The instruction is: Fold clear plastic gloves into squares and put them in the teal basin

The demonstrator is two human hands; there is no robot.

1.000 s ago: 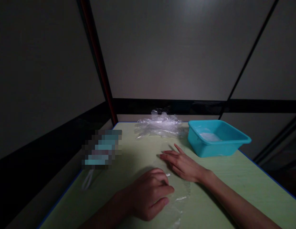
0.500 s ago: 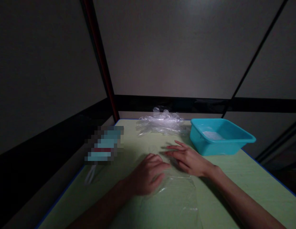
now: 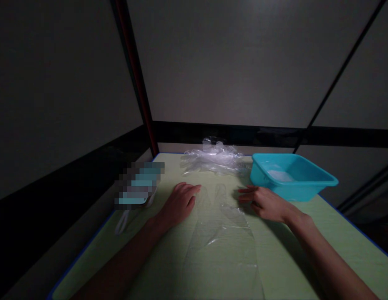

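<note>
A clear plastic glove (image 3: 223,237) lies flat on the green tabletop (image 3: 291,258), its fingers pointing away from me. My left hand (image 3: 181,203) rests at the left of the glove's fingers, palm down, with its own fingers spread a little and nothing held. On the other side, my right hand (image 3: 263,203) is near the glove's right edge, fingers extended to the left and slightly apart, holding nothing. Behind both hands is a crumpled pile of clear plastic gloves (image 3: 214,160).
A turquoise basin (image 3: 297,189) with something whitish inside stands at the back right. At the left edge lies a pixelated object (image 3: 139,185) with a white strap (image 3: 121,222). Walls rise behind and left of the table.
My hands have moved apart, the left one leftward and away from me, the right one rightward. More of the flat glove, including its fingers, now shows between them.
</note>
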